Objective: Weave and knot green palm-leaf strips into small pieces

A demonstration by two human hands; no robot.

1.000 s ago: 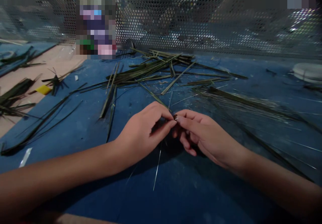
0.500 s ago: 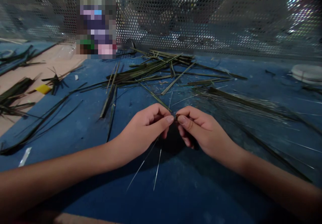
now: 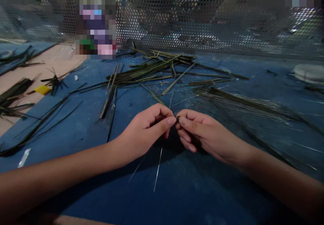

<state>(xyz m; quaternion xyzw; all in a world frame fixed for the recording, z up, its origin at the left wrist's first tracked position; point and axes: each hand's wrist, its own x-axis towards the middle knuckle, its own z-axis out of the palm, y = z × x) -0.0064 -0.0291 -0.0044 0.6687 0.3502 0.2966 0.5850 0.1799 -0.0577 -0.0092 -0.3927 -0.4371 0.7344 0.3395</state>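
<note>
My left hand (image 3: 149, 130) is closed in a pinch, with a narrow green leaf strip (image 3: 153, 94) running from its fingers up and to the left. Fine pale wire-like strands (image 3: 158, 171) show below that hand, and another rises above it. Almost touching its fingertips, my right hand (image 3: 207, 129) pinches a small dark curled end (image 3: 178, 118) between thumb and forefinger. Whether this end belongs to the same strip is hidden by the fingers.
Long green leaf strips (image 3: 149, 68) lie heaped on the blue table (image 3: 192, 188). Fine pale strands (image 3: 248, 105) spread to the right beneath a dark strip. A white round lid-like thing (image 3: 308, 74) sits at far right. A perforated metal panel (image 3: 202, 26) stands behind.
My right hand has turned slightly and lowered, its lower fingers less curled. The dark end at its fingertips shows more plainly. My left hand has barely moved.
</note>
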